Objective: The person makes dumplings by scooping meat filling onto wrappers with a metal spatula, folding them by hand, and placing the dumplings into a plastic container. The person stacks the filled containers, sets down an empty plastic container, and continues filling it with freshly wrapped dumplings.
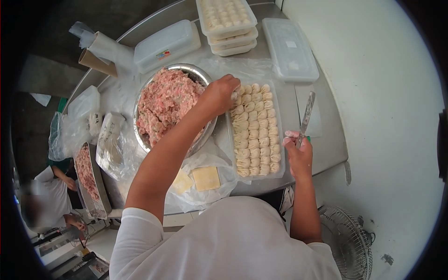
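My left hand (221, 95) is closed at the far left corner of a clear plastic tray (282, 140), its fingertips round a pale dumpling (234, 95) that is partly hidden. Long rows of pleated dumplings (254, 133) fill most of this tray. To the right of the tray, my right hand (300, 156) grips a narrow metal spatula (307, 113), blade upward and smeared. Pinkish filling sticks to that hand's fingers. Under my left forearm stands a steel bowl (141, 140) heaped with pink minced meat (168, 102). Square yellowish wrappers (206, 178) lie on plastic film nearer my body.
Stacked trays of dumplings (227, 23) stand at the back, between lidded plastic boxes (168, 46) (290, 49). Rolls of film (105, 51) and a metal pan of meat (104, 205) sit to the left. A co-worker (53, 191) is beyond; a fan (347, 242) stands at lower right.
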Available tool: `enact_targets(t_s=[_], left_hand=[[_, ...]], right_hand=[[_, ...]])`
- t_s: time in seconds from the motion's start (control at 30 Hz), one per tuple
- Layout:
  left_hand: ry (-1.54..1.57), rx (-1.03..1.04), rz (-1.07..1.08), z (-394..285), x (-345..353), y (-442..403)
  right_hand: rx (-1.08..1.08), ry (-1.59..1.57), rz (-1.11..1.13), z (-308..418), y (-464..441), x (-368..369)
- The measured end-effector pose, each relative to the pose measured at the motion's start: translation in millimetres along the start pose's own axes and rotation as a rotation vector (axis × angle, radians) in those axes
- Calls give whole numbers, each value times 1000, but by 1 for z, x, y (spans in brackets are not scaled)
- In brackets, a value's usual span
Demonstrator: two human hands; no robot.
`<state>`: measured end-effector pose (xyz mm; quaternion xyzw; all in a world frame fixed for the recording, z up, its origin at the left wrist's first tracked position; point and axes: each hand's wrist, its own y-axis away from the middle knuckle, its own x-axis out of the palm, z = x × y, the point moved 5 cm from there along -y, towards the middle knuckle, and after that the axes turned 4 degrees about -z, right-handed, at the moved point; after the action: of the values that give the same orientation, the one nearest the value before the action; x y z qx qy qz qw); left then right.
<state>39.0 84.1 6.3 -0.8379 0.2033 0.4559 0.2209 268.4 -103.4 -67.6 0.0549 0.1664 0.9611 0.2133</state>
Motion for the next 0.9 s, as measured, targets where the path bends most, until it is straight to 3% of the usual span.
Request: enact_targets(t_s=[0.17,0.23,0.43,0.67,0.73,0.8,0.87,0.9], left_hand=[[-71,-13,13,3,18,-4],[-415,84,55,-2,21,-2],[-477,16,162,5,24,-6],[-471,-40,104,-10,25,1],[-469,-50,79,-15,26,6],[-470,-55,61,-15,20,26],[-472,103,-100,-37,14,51],[-330,112,-169,-45,10,65]], right_hand=[[-86,79,-75,-32,8,-21],[-80,132,-103,-33,15,-22],[-150,312,-89,-12,21,-18],[-204,453,35,33,24,-1],[-499,598,102,70,31,21],[-627,722,173,113,43,48],[-747,845,213,152,55,74],[-842,963,248,167,61,90]])
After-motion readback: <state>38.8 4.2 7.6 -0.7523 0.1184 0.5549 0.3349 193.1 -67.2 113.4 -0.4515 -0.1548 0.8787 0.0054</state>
